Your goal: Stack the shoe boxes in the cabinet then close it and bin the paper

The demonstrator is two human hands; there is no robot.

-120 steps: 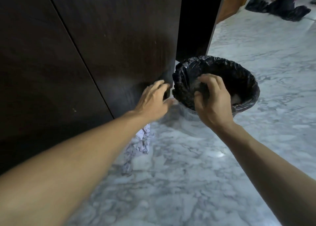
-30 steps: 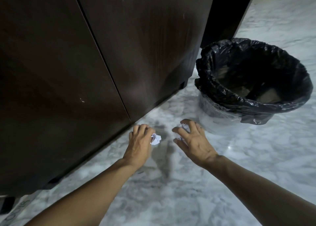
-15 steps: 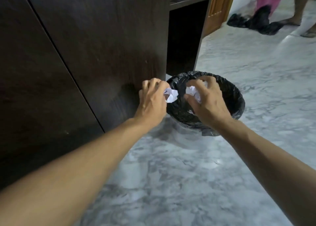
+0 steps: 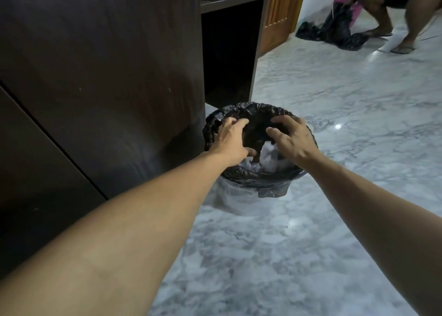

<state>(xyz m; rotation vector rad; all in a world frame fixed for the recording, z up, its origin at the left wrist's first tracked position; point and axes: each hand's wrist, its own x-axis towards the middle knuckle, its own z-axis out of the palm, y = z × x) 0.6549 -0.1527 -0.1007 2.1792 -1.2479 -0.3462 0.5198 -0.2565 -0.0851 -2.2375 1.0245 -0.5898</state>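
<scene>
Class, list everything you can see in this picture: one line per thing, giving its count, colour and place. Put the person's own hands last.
Wooden cabinet: one, dark brown, left, doors closed.
Round bin with black plastic liner: one, on the floor beside the cabinet.
Crumpled paper: white, count unclear, inside the bin.
Marble floor: grey-white.
Wooden door: one, orange-brown, top centre.
Black cloth heap: one, far floor.
Another person's legs: top right.
Left hand: over the bin, fingers spread, empty.
Right hand: over the bin, fingers spread, empty.

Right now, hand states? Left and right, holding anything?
Left hand: open, fingers spread over the bin, holding nothing.
Right hand: open over the bin, holding nothing; crumpled paper lies inside.
</scene>
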